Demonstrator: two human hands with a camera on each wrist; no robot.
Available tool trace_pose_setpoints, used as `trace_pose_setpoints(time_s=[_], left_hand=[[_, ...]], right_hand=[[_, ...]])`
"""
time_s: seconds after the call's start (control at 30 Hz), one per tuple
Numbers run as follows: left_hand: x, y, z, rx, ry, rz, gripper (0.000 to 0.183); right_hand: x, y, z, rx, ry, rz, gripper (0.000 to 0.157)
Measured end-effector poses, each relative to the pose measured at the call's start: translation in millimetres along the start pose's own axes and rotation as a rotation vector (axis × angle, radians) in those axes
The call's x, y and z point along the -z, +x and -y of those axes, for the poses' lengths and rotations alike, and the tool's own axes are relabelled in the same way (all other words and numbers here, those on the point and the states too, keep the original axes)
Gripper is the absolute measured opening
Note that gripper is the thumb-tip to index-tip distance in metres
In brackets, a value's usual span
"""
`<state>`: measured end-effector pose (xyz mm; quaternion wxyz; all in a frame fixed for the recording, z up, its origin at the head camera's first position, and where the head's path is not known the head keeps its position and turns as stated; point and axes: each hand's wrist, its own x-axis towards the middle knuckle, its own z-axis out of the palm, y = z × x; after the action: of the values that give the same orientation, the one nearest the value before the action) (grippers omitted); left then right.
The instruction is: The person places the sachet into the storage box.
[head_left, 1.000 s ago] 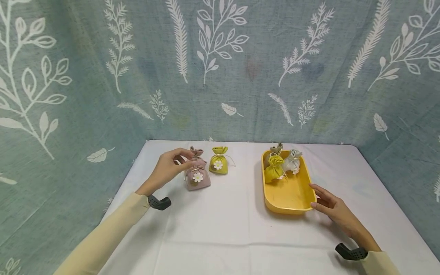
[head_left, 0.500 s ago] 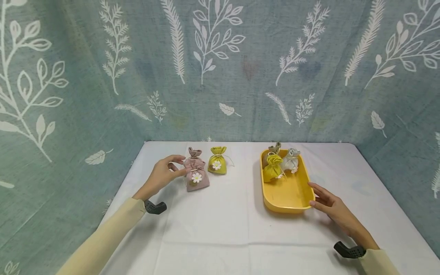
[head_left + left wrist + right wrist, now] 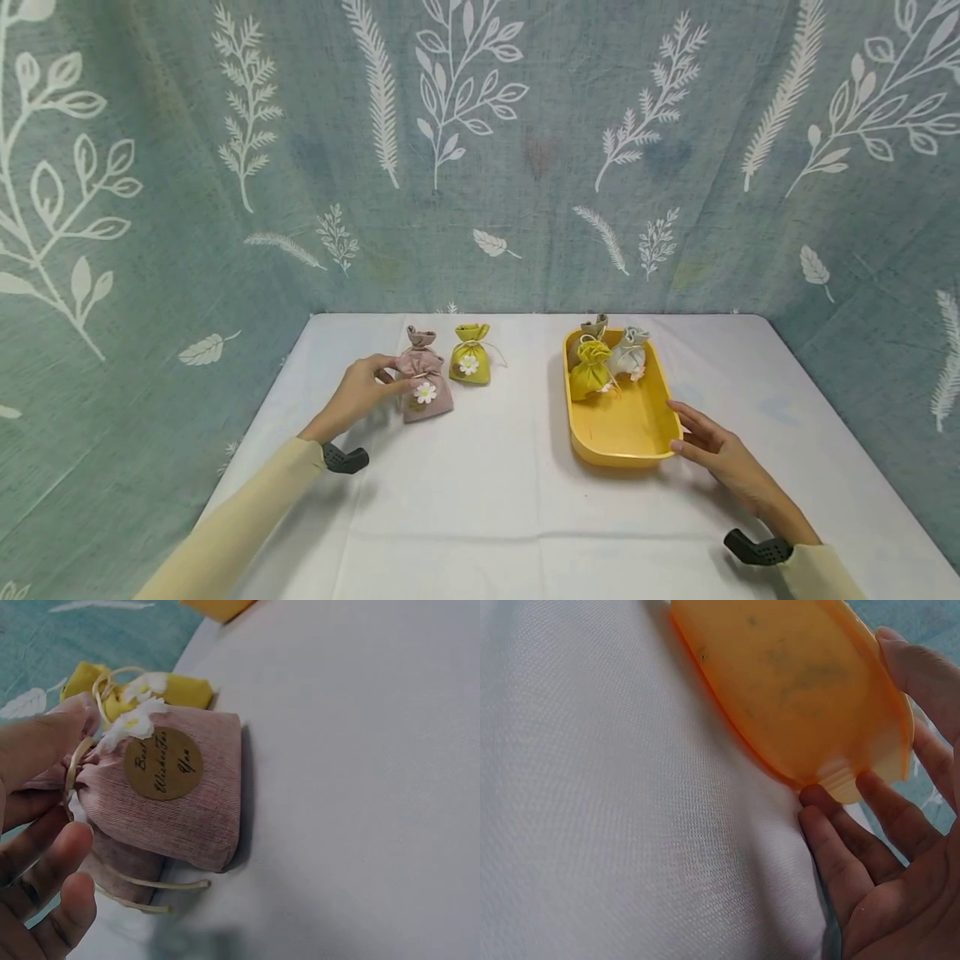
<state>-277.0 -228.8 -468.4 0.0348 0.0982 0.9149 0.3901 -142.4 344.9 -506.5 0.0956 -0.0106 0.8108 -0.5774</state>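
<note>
My yellow box [image 3: 621, 423] sits on the table [image 3: 450, 517] with three little bags in its back part: a yellow bag [image 3: 589, 379], a whitish bag [image 3: 627, 360] and a brown bag [image 3: 596, 323]. The yellow bag covers most of the brown one. My right hand [image 3: 723, 467] has its fingers spread a bit, touching the near right corner of the box. My left hand [image 3: 356, 402] pinches the front pink bag [image 3: 435, 407] by its neck, left of the box; my thumb hides some of its top. Another pink bag [image 3: 421, 335] peeks out behind it, and a green-yellow bag [image 3: 470, 367] stands beside them. The front pink bag's long way runs away from me, neck at the back, leaning a little left.
</note>
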Motion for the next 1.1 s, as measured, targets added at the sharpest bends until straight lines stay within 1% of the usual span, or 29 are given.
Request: trace_pose_setpoints(time_s=[0.2,0.3,0.47,0.67,0.93,1.1], left_hand=[[-6.7,1.3,-1.0,-0.010,0.005,0.006,0.041],[-9.3,3.3,-0.8,-0.005,0.006,-0.001,0.035],[-14.4,5.6,-0.8,-0.023,-0.015,-0.002,0.030],[-18.4,4.5,-2.0,-0.039,-0.049,-0.017,0.027],[-17.0,1.3,-3.7,-0.098,-0.056,-0.040,0.019],[-17.4,-0.4,-5.7,-0.148,-0.070,-0.050,0.017]], right_hand=[[-1.4,0,1,-0.014,-0.018,-0.012,0.075],[-1.8,0,2,-0.026,-0.026,-0.019,0.076],[-1.8,1,2,-0.041,-0.024,-0.025,0.078],[-1.8,1,3,-0.041,-0.016,-0.019,0.077],[-2.2,0,3,-0.032,-0.031,-0.022,0.076],[-1.7,-2,3,-0.015,-0.008,-0.008,0.075]])
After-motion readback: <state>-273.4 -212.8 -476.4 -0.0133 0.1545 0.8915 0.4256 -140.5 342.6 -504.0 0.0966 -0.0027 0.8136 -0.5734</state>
